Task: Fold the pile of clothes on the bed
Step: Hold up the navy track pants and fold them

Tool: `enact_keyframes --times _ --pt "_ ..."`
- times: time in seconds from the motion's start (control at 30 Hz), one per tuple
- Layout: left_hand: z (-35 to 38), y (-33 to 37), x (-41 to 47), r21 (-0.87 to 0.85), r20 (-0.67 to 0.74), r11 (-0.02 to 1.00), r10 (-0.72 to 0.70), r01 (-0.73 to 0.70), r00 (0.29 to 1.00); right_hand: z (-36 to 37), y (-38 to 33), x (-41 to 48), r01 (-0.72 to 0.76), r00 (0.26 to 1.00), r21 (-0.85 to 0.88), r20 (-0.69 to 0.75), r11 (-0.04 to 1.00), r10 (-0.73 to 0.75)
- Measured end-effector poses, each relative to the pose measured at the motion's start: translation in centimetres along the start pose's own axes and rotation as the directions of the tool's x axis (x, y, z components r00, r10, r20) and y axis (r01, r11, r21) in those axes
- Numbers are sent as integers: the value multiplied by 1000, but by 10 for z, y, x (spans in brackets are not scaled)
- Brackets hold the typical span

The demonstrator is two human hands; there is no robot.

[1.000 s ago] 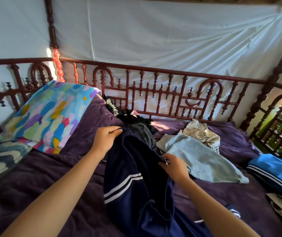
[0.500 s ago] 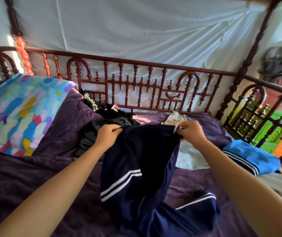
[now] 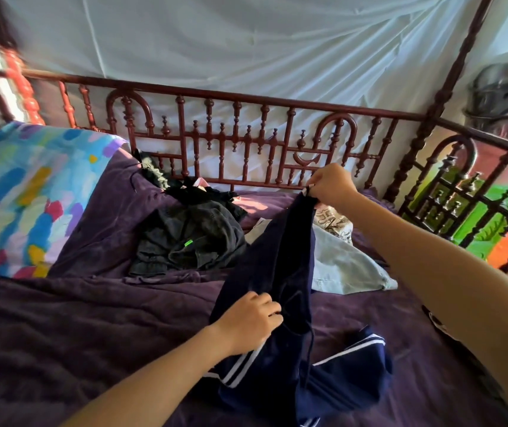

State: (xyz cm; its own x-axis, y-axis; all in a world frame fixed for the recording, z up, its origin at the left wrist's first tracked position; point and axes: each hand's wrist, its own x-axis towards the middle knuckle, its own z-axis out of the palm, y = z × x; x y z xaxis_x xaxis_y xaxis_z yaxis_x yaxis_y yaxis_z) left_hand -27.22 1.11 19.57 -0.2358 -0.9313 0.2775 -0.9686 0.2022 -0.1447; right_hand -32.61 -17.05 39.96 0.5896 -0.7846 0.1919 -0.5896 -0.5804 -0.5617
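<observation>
Our right hand [image 3: 331, 188] pinches the top edge of the navy trousers [image 3: 280, 266]; our left hand [image 3: 251, 322] grips them lower. Black clothes [image 3: 191, 238] and a pale-blue garment [image 3: 348, 266] lie behind

— What runs along the far edge of the bed [image 3: 416, 328]?
— A carved red-brown wooden railing [image 3: 246, 101], with wrinkled white cloth [image 3: 246, 47] hanging behind it.
— And the right edge?
— A matching side railing [image 3: 445, 195], meeting it at a turned corner post [image 3: 452, 66]. Blurred green and orange show through it.
— Any light?
— Sun strikes the far-left post [image 3: 21, 86]. A multicoloured pillow [image 3: 24, 192] lies on the purple blanket [image 3: 61, 328].
</observation>
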Motion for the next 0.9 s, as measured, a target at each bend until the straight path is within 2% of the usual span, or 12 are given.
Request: enact_keyframes --times 0.13,0.3,0.4,0.5,0.57,0.67,0.8,0.9 --pt "16 7 2 93 92 996 -20 11 996 -19 -3 10 -84 996 134 -14 987 87" --pt "17 6 32 186 95 982 11 -28 995 -37 3 22 -110 991 110 -63 988 117" --pt "8 10 47 194 164 974 -146 113 976 -49 5 29 -101 984 91 -137 991 113" --pt "5 12 55 117 365 959 -285 260 887 -60 10 33 -114 977 93 -171 989 128" --pt "5 12 59 78 350 957 -289 280 891 -63 16 36 -128 974 112 -174 985 146" --pt "2 16 73 54 336 976 -218 212 916 -62 20 35 -153 973 134 -151 979 173" --pt "1 19 88 126 420 985 -160 117 893 -61 25 35 -134 975 132 -162 982 155" --pt "14 17 74 169 366 985 -38 -26 930 -64 43 39 -144 966 88 -203 986 159"
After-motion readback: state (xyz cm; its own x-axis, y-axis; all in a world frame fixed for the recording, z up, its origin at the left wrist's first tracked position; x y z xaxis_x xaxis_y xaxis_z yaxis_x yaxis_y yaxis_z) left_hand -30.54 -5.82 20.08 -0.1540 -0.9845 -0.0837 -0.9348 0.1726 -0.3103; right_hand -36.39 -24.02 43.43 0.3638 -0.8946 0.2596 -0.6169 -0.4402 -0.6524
